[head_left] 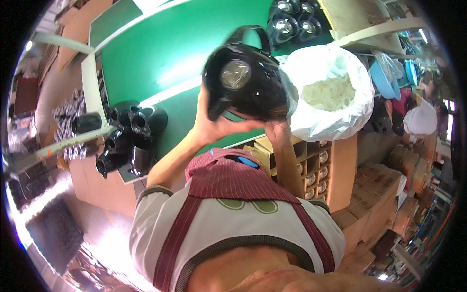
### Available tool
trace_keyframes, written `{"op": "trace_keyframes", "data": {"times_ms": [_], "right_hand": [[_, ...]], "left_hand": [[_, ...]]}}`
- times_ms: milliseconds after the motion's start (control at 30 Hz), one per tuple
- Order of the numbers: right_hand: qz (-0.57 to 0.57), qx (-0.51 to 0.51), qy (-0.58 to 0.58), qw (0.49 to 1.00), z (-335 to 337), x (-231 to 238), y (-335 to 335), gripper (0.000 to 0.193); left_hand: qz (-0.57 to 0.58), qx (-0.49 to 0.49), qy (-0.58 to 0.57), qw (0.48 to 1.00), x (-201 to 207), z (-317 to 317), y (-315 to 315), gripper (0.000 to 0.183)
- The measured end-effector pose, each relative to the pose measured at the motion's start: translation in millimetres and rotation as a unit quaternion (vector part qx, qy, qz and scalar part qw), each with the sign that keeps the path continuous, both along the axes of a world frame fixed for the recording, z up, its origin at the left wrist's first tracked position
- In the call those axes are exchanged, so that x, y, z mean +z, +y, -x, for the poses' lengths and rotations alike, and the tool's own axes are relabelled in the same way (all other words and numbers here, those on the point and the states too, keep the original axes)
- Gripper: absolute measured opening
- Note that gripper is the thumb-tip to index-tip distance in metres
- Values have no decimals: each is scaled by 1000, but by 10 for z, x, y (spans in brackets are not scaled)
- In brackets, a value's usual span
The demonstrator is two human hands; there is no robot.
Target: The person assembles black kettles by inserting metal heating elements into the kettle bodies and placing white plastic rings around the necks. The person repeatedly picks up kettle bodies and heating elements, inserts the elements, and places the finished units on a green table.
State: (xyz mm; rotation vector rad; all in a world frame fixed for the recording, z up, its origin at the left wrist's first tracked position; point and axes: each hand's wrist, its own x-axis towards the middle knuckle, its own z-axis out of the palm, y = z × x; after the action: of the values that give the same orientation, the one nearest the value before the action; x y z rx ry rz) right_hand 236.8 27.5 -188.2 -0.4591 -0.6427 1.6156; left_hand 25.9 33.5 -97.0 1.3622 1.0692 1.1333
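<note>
Centrally, glossy black round-bodied loop-handled jug [253,92], above flat green table [146,58], left hand [210,125] with fingers gripping its side, right hand [278,132] with fingers holding its near edge, white plastic bag [323,127] just beside.

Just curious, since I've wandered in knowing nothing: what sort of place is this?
Probably a factory workshop or packing area: a black jug held over a green workbench with more dark jugs nearby, a white bag of small pale pieces, and stacked cardboard boxes.
</note>
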Motion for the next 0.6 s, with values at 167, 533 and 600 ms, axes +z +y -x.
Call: {"op": "trace_keyframes", "data": {"times_ms": [167, 533, 600], "right_hand": [[-62, -78, -166, 981, 262, 353, 492, 16], [-247, -266, -558, 746, 1057, -164, 2378, 58], [-308, -268, -639, 652, 1010, -264, 2624, 50]], "left_hand": [[77, 110, -368, 920, -976, 111, 695, 85], [210, 72, -658, 720, -1854, 59, 2529, 93], [222, 103, -669, 701, -1958, 28, 2739, 91]]}}
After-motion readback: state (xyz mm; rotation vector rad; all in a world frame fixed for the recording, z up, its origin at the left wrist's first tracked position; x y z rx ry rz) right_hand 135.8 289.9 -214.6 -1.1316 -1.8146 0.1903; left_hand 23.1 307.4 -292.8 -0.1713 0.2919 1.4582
